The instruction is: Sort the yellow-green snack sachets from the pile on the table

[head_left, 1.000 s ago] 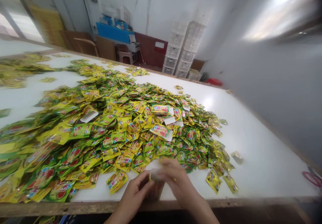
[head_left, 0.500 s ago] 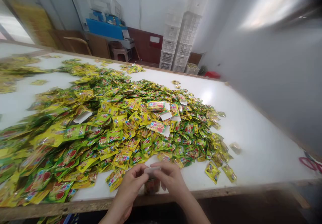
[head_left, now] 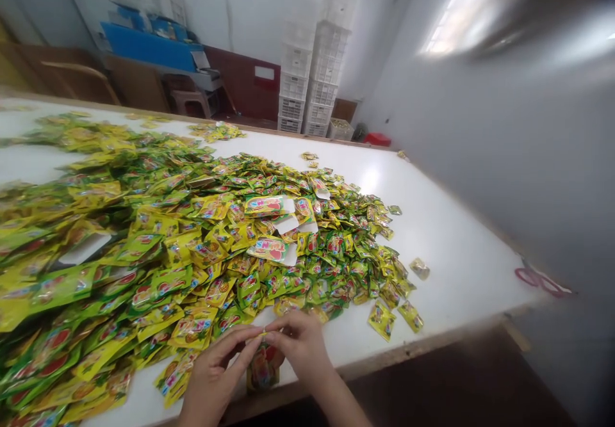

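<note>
A small printed packet point(head_left: 263, 369) hangs upright between my hands, near the front edge of the white table point(head_left: 461, 286). My left hand point(head_left: 223, 363) pinches its top from the left. From the right, my right hand point(head_left: 298, 344) pinches the same top edge, fingertips almost touching those of the left. Beyond them spreads a large heap of green and yellow packets point(head_left: 211, 248). Printed boxes with white flaps, among them one box point(head_left: 266, 248), lie on the heap.
Red-handled scissors point(head_left: 541, 281) lie at the table's right corner. Loose packets point(head_left: 382, 319) sit right of the heap. White crates point(head_left: 321, 75) stand stacked behind the table, beside a blue-topped stand point(head_left: 148, 46) and a stool point(head_left: 189, 97).
The view has turned to the right, so the heap appears further left. My fingers have closed together at the packet's top, where a pale flap showed between them before.
</note>
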Demonstrator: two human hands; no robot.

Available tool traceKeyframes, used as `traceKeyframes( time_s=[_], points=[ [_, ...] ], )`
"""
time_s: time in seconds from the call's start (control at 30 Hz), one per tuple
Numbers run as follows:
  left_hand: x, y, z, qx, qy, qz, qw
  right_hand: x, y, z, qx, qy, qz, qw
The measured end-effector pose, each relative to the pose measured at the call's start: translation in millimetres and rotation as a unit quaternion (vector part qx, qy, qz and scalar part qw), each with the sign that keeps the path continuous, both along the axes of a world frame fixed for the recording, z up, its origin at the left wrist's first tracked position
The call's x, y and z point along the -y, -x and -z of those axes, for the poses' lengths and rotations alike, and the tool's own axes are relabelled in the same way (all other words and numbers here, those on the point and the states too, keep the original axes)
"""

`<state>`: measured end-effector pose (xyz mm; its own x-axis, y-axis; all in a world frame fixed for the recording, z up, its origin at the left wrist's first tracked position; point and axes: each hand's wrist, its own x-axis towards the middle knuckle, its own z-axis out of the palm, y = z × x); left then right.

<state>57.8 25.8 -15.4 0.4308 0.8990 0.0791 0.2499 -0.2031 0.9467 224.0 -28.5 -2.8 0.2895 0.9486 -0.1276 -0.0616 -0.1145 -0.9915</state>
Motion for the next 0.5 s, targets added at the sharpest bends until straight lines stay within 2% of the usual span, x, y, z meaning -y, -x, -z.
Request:
traceKeyframes(
  time_s=[0.07, 0.17, 0.23, 0.3, 0.4, 0.47, 0.5],
  points=[
    [-1, 5, 1.2, -0.018, -0.071, 0.041, 0.996, 6, 1, 1.1, 0.038, -0.050, -0.001, 0.998],
    [2, 17, 9.5, -0.049, -0.150, 0.087, 0.984, 21, 3, 2.9, 0.135, -0.147, 0.008, 0.980],
    [6, 20, 16.8, -0.059, -0.182, 0.102, 0.976, 31, -1, 3.6, 0.169, -0.171, -0.012, 0.971],
    [9, 17, 21.6, -0.047, -0.195, 0.101, 0.974, 35, -15, 4.2, 0.190, -0.161, -0.036, 0.968],
    [13, 7, 18.7, -0.022, -0.162, 0.072, 0.984, 26, -48, 6.7, 0.281, -0.090, 0.026, 0.955],
    [14, 8, 9.4, -0.019, -0.091, 0.024, 0.995, 14, -70, 10.7, 0.344, -0.046, 0.073, 0.935],
    [14, 13, 3.3, -0.022, -0.051, -0.008, 0.998, 7, -79, 13.0, 0.363, -0.032, 0.074, 0.928]
  ],
)
